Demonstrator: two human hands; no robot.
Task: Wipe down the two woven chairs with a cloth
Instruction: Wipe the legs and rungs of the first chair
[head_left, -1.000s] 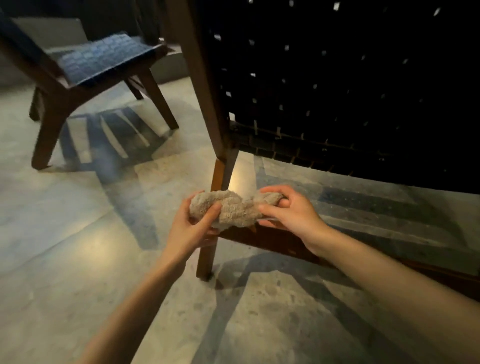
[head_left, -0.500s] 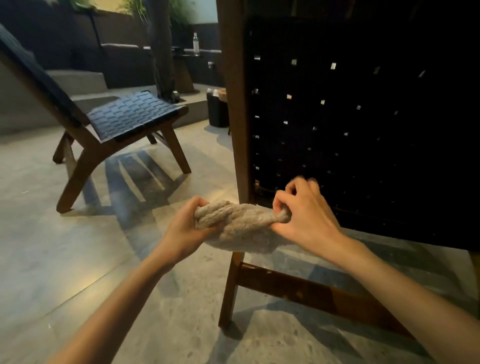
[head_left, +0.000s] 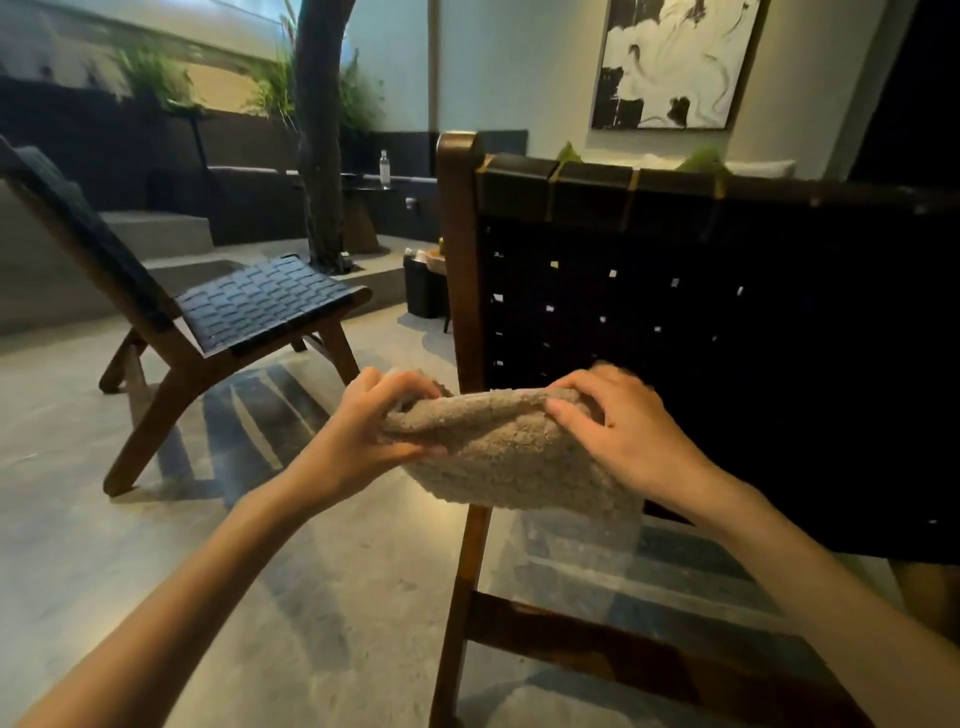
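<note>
far left i see the second woven chair (head_left: 249, 306), side-on and well apart from me. coming in, my left hand (head_left: 363, 431) has its fingers curled round the left end of the cloth (head_left: 498, 457), thumb below. the cloth hangs in the air between both hands, just in front of the near chair's wooden post (head_left: 460, 270), and as far as i can tell it isn't touching the weave. it's a fluffy beige towel, and i'd judge it light, soft and floppy, since its middle sags below my grip. my right hand (head_left: 628, 441) grips the right end, fingers bent over the top edge. right of that is the near chair's dark woven back (head_left: 753, 338). for wiping i'd bunch the cloth into a pad in one palm rather than hold a corner, so it doesn't trail or catch in the gaps between straps.
</note>
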